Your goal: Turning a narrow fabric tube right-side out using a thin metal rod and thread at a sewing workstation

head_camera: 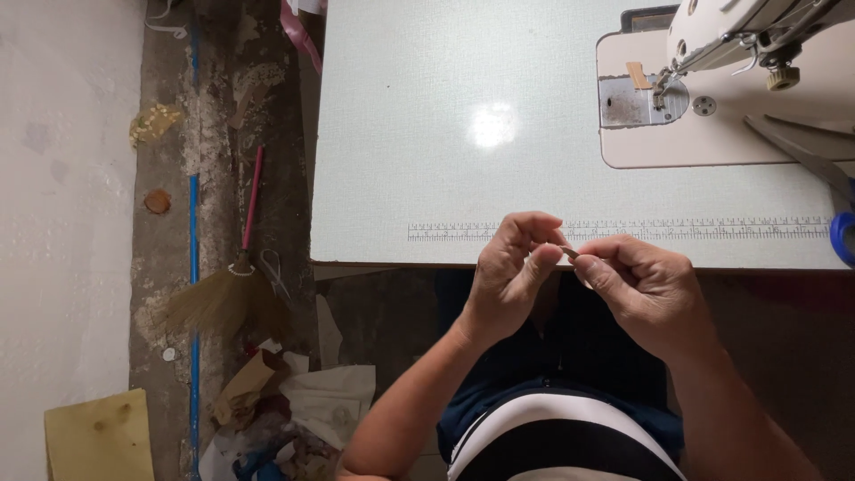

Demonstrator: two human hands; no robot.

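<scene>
My left hand [509, 272] and my right hand [643, 287] meet at the near edge of the pale sewing table [419, 151]. Between their pinched fingertips is a tiny brownish piece [570, 254], too small to tell what it is. Both hands pinch it, thumb against forefinger. At the far right stands the white sewing machine [757, 36] with its metal needle plate [637, 102]; a small tan scrap [638, 75] lies by the needle. Neither hand touches the machine.
A printed ruler strip [623, 230] runs along the table's front edge. Scissors with a blue handle [824, 174] lie at the right. On the floor to the left lie a broom [236, 267], small scissors [274, 272], paper and fabric scraps [294, 401] and a yellow board [98, 436].
</scene>
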